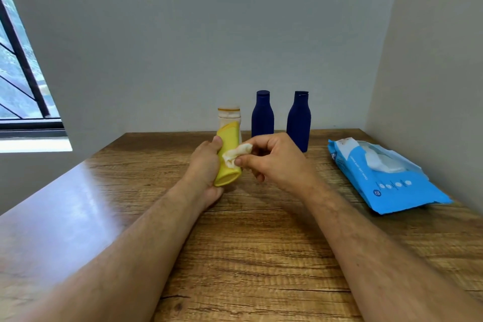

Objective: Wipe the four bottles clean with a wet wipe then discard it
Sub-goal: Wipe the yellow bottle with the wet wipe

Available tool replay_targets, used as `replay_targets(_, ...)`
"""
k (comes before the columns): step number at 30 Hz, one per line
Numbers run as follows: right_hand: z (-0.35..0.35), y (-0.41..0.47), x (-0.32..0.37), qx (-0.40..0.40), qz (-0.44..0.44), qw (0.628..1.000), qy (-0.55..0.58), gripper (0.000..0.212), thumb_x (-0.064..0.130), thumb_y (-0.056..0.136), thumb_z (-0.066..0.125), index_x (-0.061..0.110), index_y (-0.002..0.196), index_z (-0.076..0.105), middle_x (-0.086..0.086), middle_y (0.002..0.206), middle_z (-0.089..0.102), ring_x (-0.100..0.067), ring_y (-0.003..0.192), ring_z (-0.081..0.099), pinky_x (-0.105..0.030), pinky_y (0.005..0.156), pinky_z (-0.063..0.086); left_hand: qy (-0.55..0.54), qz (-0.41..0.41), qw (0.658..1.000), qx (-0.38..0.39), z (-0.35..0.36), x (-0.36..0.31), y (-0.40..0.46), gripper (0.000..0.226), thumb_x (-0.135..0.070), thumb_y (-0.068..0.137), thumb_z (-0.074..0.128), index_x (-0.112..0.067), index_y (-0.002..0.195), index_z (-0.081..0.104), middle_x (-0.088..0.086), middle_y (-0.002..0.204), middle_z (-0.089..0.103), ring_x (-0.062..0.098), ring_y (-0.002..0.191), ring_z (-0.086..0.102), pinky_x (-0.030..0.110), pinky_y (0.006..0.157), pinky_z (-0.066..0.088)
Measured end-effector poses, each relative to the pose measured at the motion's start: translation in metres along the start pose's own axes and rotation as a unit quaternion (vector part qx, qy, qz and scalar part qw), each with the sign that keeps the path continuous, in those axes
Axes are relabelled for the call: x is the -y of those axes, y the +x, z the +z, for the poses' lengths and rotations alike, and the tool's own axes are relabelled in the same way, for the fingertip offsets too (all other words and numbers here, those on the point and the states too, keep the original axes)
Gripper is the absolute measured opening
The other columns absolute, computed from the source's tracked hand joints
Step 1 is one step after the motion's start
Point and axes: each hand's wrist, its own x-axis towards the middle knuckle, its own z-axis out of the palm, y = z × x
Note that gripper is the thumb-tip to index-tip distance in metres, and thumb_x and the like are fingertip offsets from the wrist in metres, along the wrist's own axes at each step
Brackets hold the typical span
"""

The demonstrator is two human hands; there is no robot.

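My left hand (206,165) grips a yellow bottle (230,138), tilted, just above the wooden table (261,256). My right hand (277,162) pinches a crumpled white wet wipe (236,155) and holds it against the yellow bottle's side. Directly behind the yellow bottle a cream-white bottle (229,114) with an orange-ringed cap shows; its lower part is hidden. Two dark blue bottles (262,115) (299,120) stand upright near the back wall, to the right.
A blue pack of wet wipes (379,178) lies open at the table's right side, close to the right wall. A window (21,81) is at the left. Walls close off the table at the back and right.
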Motion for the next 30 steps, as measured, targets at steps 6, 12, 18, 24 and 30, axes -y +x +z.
replay_targets(6,0.0,0.001,-0.003,-0.078,-0.018,0.996,0.039,0.021,0.022,0.086,0.076,0.018,0.106,0.074,0.005,0.072,0.065,-0.004,0.058,0.057,-0.021,0.056,0.052,0.065,-0.015,0.991,0.113,0.005,0.003,-0.01,0.05,-0.052,0.104,0.042,-0.013,0.122,0.067,0.002,0.071,0.07,0.014,0.057,0.064,0.026,0.051,0.05)
replay_targets(12,-0.002,0.0,0.001,0.027,-0.005,0.995,0.095,0.021,0.012,0.084,0.076,0.01,0.104,0.074,0.001,0.071,0.068,-0.016,0.061,0.059,-0.029,0.058,0.054,0.022,-0.005,0.992,0.121,0.005,0.002,-0.016,0.059,-0.064,0.098,0.044,-0.012,0.104,0.071,0.006,0.075,0.068,0.016,0.056,0.059,0.026,0.049,0.046)
replay_targets(18,0.003,-0.001,0.004,0.044,-0.018,0.993,0.104,0.022,0.01,0.083,0.076,0.011,0.105,0.073,-0.001,0.069,0.066,-0.02,0.062,0.059,-0.032,0.057,0.054,-0.145,0.015,0.985,0.097,0.002,-0.005,-0.015,0.035,-0.033,0.095,0.063,-0.008,0.118,0.055,0.032,0.133,0.06,0.044,0.122,0.061,0.053,0.104,0.05)
replay_targets(24,0.004,0.002,-0.002,-0.03,-0.013,0.997,0.072,0.023,0.016,0.086,0.075,0.016,0.109,0.072,-0.004,0.076,0.067,-0.013,0.06,0.06,-0.029,0.057,0.057,-0.215,-0.025,0.975,0.049,0.001,-0.005,-0.006,0.063,-0.056,0.1,0.047,-0.002,0.132,0.05,0.029,0.121,0.068,0.035,0.106,0.071,0.04,0.08,0.062)
replay_targets(30,0.003,0.003,-0.007,-0.086,-0.016,0.996,0.002,0.023,0.021,0.086,0.076,0.021,0.109,0.072,0.003,0.081,0.067,-0.005,0.064,0.058,-0.019,0.058,0.05,-0.196,-0.03,0.98,0.024,0.003,-0.004,-0.004,0.067,-0.057,0.104,0.034,0.002,0.13,0.053,0.029,0.119,0.067,0.028,0.085,0.068,0.026,0.054,0.056)
